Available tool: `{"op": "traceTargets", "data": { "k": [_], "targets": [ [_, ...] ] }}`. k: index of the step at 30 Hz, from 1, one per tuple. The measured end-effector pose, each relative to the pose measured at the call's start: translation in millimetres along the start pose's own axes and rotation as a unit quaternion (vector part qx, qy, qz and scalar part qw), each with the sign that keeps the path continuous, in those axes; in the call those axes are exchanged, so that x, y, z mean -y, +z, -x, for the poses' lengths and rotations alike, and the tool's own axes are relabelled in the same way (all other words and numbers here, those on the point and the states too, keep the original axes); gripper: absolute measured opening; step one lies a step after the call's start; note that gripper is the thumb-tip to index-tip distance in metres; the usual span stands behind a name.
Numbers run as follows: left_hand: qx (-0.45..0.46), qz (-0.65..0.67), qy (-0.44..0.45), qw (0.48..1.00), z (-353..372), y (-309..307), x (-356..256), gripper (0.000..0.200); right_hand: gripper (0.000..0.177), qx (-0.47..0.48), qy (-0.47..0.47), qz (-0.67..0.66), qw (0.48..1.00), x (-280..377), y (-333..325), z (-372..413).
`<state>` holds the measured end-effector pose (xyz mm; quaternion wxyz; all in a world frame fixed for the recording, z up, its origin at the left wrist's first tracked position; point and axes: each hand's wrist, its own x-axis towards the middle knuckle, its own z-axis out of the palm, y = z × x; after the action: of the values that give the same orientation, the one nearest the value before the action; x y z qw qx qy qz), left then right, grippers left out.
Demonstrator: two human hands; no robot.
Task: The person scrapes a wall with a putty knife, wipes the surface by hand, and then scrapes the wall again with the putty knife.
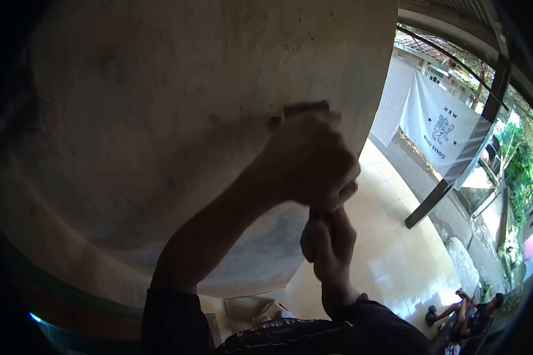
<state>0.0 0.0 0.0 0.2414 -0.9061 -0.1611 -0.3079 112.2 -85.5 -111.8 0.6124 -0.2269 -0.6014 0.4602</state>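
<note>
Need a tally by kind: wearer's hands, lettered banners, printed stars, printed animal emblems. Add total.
Wearer's hands: 2 (left hand, right hand)
Lettered banner: 1
Printed stars: 2
Animal emblem: 1
Total: 6

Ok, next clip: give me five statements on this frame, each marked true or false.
1. The left hand appears above the right hand in the picture. True.
2. The right hand is spread flat. False: it is curled, seemingly around a dark object.
3. The left wrist is covered. False: the dark sleeve ends near the elbow.
4. A pale banner hangs beyond the wall. True.
5. The banner is blank. False: it bears lettering and a figure.
</note>
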Motion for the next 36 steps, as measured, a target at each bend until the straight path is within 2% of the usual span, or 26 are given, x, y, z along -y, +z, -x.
{"op": "traceTargets", "data": {
  "k": [5,7,9,11,13,16,19,24,27,31,33,36],
  "targets": [
    [0.074,0.102,-0.001,0.992,35.6,31.2,-17.2,0.016,0.028,-0.036,0.076,-0.012,0.996,-29.3,-1.0,37.3],
    [0.091,0.128,0.015,0.987,26.3,20.7,-15.2,0.021,0.022,-0.056,0.077,-0.001,0.995,-17.4,4.2,33.0],
    [0.033,0.032,0.034,0.998,12.8,9.1,-3.3,0.016,0.018,-0.05,0.021,0.041,0.998,-14.2,3.2,11.3],
    [0.053,0.024,0.017,0.998,-3.4,-1.8,6.1,0.016,0.015,-0.048,0.018,-0.022,0.998,-13.5,5.8,-17.8],
    [0.056,-0.009,-0.001,0.998,-9.7,-7.8,9.9,0.016,0.017,-0.034,0.007,-0.026,0.999,-4.3,4.9,-17.9],
    [0.06,0.042,-0.021,0.997,15.2,1.1,-9.2,0.016,0.032,-0.006,0.049,-0.05,0.998,-8.6,4.7,14.2],
    [0.071,0.079,0.003,0.994,25.6,10.4,-13.2,0.016,0.035,-0.023,0.083,-0.048,0.995,-16.7,8.0,29.1],
    [0.069,0.011,0.004,0.998,0.3,-4.8,2.9,0.023,0.031,-0.011,0.042,-0.048,0.998,-5.4,0.2,-6.6],
    [0.029,0.059,0.0,0.998,12.9,4.8,-5.8,0.023,0.028,-0.034,0.046,-0.004,0.998,-10.1,7.5,13.2],
    [0.103,0.066,0.002,0.993,18.5,13.5,-11.9,0.022,0.024,-0.043,0.089,-0.059,0.993,-12.3,4.0,17.8],
    [0.048,0.046,0.004,0.998,9.2,8.7,-5.0,0.016,0.024,-0.033,0.075,-0.057,0.995,-7.1,-2.7,2.7],
    [0.047,0.015,0.0,0.999,-2.3,3.3,1.2,0.015,0.024,-0.024,0.058,-0.06,0.996,-10.6,-3.2,3.6]
  ]
}}
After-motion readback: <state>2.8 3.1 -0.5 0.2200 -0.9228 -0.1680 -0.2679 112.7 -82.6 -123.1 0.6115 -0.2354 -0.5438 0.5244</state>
